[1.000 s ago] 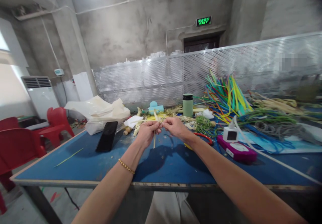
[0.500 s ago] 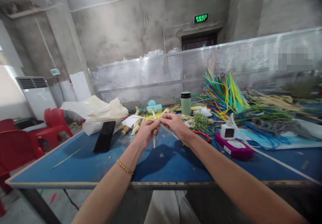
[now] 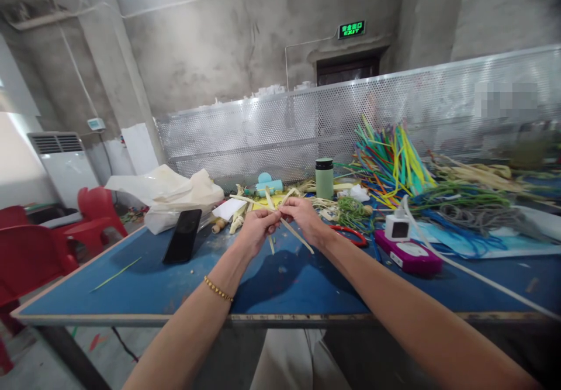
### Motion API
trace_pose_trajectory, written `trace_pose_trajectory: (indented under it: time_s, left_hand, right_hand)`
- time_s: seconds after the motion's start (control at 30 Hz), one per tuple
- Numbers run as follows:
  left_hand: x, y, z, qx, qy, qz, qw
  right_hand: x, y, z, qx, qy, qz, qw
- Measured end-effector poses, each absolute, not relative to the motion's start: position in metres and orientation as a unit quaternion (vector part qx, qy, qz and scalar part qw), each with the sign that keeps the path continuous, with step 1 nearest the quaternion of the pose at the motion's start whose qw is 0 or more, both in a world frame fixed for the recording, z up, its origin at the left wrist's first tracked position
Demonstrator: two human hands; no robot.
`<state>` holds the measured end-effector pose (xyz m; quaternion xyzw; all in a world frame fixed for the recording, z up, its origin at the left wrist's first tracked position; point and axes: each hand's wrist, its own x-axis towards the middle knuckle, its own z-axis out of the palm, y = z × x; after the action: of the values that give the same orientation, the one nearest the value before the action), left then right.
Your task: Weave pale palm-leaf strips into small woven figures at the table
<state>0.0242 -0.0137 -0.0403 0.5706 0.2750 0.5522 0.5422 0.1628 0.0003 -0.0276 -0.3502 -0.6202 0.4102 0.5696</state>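
A craft workshop: bare grey walls (image 3: 201, 57), an exit sign (image 3: 352, 30), a surface (image 3: 144, 293) littered with strips (image 3: 409, 159) (many brightly coloured).

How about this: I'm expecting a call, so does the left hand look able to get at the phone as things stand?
Probably yes: bare tabletop leaves a way from the left hand to the phone on its left. The hand pinches pale strips, though, and would likely release them first.

Light glows at left; right corners are dark.
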Motion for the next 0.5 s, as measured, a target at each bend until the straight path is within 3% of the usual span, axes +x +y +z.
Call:
trace_pose_trajectory:
  time_s: [0.5]
  left_hand:
    - [0.0253,-0.0183,-0.0371,0.574,0.285,0.554,0.530]
  right_hand:
    - [0.1614,0.0000,-0.0285,-0.350,-0.616,0.408,0.575]
